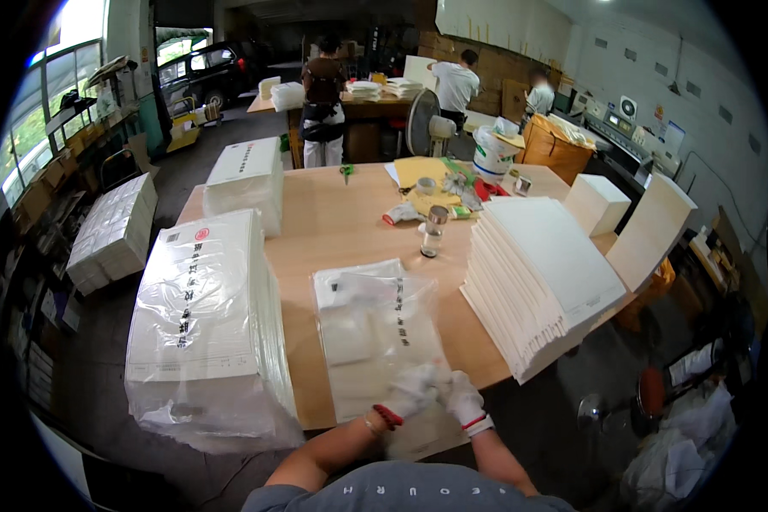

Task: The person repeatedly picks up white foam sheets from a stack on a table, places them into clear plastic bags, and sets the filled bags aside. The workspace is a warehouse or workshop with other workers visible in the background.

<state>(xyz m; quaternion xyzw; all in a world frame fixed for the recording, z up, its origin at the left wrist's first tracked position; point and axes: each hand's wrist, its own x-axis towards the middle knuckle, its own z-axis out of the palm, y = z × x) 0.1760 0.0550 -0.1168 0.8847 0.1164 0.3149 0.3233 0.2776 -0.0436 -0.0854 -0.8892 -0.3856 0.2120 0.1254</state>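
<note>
A transparent plastic bag [418,320] with white paper sheets in it lies on the near edge of the table. Both my hands wear white gloves and meet at the bag's near end. My left hand [412,390] is over the bag, its fingers blurred by motion and bent toward the right. Beside it, my right hand [461,398] is closed at the bag's edge, its fingertips partly hidden. To the left stands a tall stack of bagged paper sheets [209,299]. On the right, a thick leaning stack of white paper [546,256] fans out at its side.
Another bagged stack [243,175] stands at the table's far left. A glass bottle [433,230], gloves [404,213], green scissors [346,173] and a white bucket [492,154] are farther back. A fan [424,124] stands behind the table [316,200]. Several people work beyond.
</note>
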